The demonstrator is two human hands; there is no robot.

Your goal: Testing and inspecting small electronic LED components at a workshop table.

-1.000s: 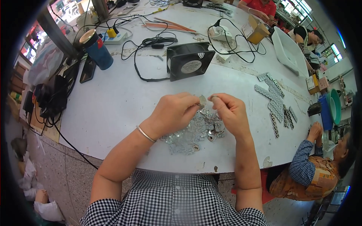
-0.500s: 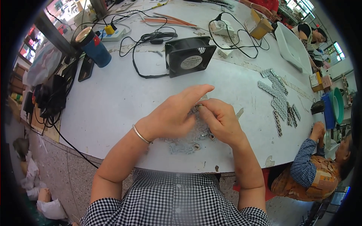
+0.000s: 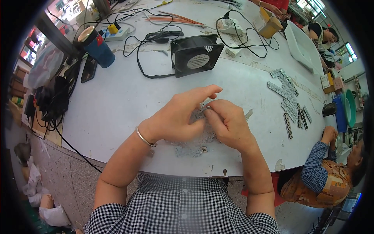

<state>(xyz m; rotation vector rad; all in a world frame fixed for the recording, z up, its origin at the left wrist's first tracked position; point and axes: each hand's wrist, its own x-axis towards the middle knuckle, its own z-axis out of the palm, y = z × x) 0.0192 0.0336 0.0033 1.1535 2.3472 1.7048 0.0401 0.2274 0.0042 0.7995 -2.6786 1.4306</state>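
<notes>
My left hand (image 3: 180,114), with a silver bangle at its wrist, hovers over the near middle of the white table. Its thumb and fingers are apart, and no held object shows. Close to its right, my right hand (image 3: 230,125) pinches a small metal piece (image 3: 208,107) between thumb and forefinger; its exact kind is too small to make out. Beneath both hands lies a loose spread of small clear and silvery parts (image 3: 191,151), partly hidden by the hands. A round-faced small part (image 3: 204,149) lies among them.
A black box fan (image 3: 196,56) stands beyond my hands, its cable trailing left. Joined strips of small metal parts (image 3: 287,91) lie to the right. A blue tumbler (image 3: 97,48) and a phone (image 3: 89,70) are at left. A co-worker (image 3: 323,175) sits at the right edge.
The left hand's fingers have bent slightly and its thumb has shifted a little to the right. My right hand keeps its pinch, moving only slightly.
</notes>
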